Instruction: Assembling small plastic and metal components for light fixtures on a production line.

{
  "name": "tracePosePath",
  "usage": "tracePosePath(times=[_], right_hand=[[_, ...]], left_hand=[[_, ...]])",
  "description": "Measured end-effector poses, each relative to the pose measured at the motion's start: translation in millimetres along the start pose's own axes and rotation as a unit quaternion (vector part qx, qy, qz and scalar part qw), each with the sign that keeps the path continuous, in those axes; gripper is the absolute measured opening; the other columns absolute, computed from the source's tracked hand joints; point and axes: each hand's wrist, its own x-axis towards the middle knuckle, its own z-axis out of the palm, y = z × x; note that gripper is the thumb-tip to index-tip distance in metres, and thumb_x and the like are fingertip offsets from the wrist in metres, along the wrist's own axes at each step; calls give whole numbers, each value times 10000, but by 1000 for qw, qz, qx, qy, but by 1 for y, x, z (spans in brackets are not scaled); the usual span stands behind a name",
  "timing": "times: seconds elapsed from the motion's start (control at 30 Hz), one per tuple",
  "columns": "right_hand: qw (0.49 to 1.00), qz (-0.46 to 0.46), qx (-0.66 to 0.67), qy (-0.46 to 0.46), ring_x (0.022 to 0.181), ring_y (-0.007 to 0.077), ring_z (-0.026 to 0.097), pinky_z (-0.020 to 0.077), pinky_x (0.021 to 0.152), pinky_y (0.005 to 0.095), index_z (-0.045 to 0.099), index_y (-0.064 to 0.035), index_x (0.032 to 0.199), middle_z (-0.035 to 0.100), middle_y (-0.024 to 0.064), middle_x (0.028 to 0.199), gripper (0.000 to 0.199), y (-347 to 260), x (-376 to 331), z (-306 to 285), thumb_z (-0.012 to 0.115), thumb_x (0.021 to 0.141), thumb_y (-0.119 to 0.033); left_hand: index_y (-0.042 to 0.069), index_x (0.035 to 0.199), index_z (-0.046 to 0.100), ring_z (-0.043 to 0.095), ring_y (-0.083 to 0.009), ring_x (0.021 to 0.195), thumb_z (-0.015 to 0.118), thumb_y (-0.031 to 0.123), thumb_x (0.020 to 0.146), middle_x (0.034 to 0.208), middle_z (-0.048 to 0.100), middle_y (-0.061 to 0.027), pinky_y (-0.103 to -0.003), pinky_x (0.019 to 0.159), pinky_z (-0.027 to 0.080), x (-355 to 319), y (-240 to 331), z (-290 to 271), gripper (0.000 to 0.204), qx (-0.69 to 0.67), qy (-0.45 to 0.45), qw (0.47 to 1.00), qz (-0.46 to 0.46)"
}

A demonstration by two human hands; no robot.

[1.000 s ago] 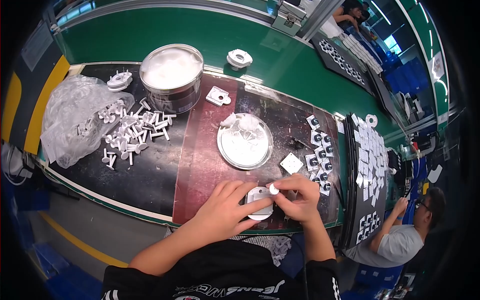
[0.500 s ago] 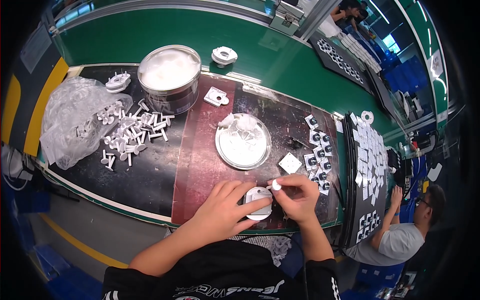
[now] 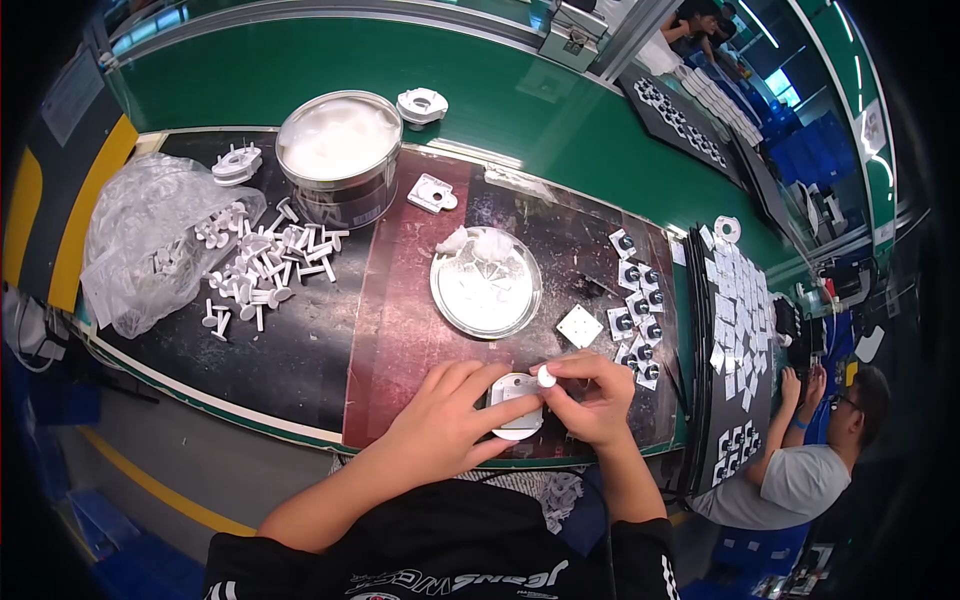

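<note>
My left hand (image 3: 445, 415) is closed around a white round plastic housing (image 3: 516, 424) at the table's near edge, with fingers lying across its top. A hole shows near the housing's far rim. Between thumb and fingertips, my right hand (image 3: 595, 395) pinches a white round-headed plastic pin (image 3: 546, 377), its head up beside that far rim. The pin's stem is mostly hidden, so I cannot tell whether it sits in the housing. Just beyond my right hand lies a white square plate (image 3: 580, 327) with small holes.
A round metal lid (image 3: 487, 318) with white residue lies ahead, near a tin of white paste (image 3: 340, 140). Loose white pins (image 3: 265, 265) spill from a plastic bag (image 3: 140, 235) at left. Small black-and-white parts (image 3: 640, 305) stand at right; a co-worker (image 3: 810, 480) sits beyond.
My right hand has brought the pin slightly left and down, closer over the housing. A white part on the green belt has shifted left. The co-worker's hands have moved.
</note>
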Motion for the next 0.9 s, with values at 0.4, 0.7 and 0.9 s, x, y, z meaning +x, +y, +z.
tracePosePath(times=[0.4, 0.7, 0.9], right_hand=[[999, -13, 19, 40, 681, 157, 691, 491, 577, 257, 729, 1, 989, 795, 131, 928, 224, 4, 0, 5, 813, 784, 38], [998, -44, -31, -17, 798, 191, 753, 560, 682, 284, 709, 19, 1001, 798, 174, 923, 203, -4, 7, -1, 777, 820, 81], [997, -65, -33, -4, 747, 169, 722, 534, 660, 271, 706, 17, 995, 800, 172, 935, 203, -2, 8, -1, 782, 817, 79]], left_hand=[[271, 1442, 612, 536, -372, 1262, 852, 271, 793, 1420, 553, -165, -491, 1065, 426, -1, -2, 1, 693, -2, 0, 1000, 12], [221, 1358, 686, 537, -357, 1257, 836, 282, 808, 1404, 575, -135, -486, 1060, 432, 0, -1, 0, 574, 2, 9, 1000, 6], [272, 1429, 622, 539, -374, 1257, 844, 272, 799, 1415, 558, -168, -491, 1064, 427, -1, -2, 2, 668, -3, 3, 1000, 7]])
